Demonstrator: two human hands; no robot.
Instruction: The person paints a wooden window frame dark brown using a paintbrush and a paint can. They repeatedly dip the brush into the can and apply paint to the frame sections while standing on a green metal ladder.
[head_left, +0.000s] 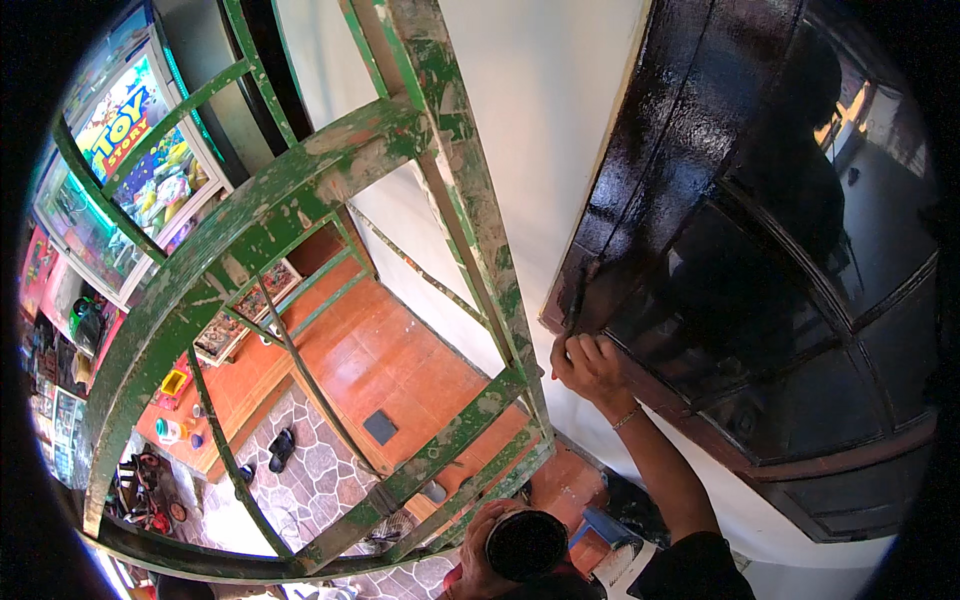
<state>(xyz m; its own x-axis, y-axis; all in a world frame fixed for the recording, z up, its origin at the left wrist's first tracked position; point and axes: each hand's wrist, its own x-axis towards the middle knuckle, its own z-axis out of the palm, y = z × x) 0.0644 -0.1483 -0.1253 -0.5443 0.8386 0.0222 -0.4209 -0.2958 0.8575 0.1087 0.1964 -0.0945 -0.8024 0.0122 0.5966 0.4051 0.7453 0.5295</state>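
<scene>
A window frame (675, 420) with dark glass panes (750, 300) fills the right side, its wide upper member coated in glossy dark paint. My right hand (592, 367) grips a thin-handled paintbrush (578, 300) whose tip rests against the lower corner of that dark wood. Part of the frame near the brush is a duller reddish brown. At the bottom centre my left hand (480, 547) is wrapped round a round can (526, 544) of very dark paint, seen from above.
Paint-spattered green metal scaffolding (480, 225) stands close on the left, beside the white wall (555, 97). Far below are an orange tiled floor (390, 345), stone paving (322, 450), black sandals (281, 450) and a lit toy cabinet (135, 172). A blue object (607, 529) lies below my right arm.
</scene>
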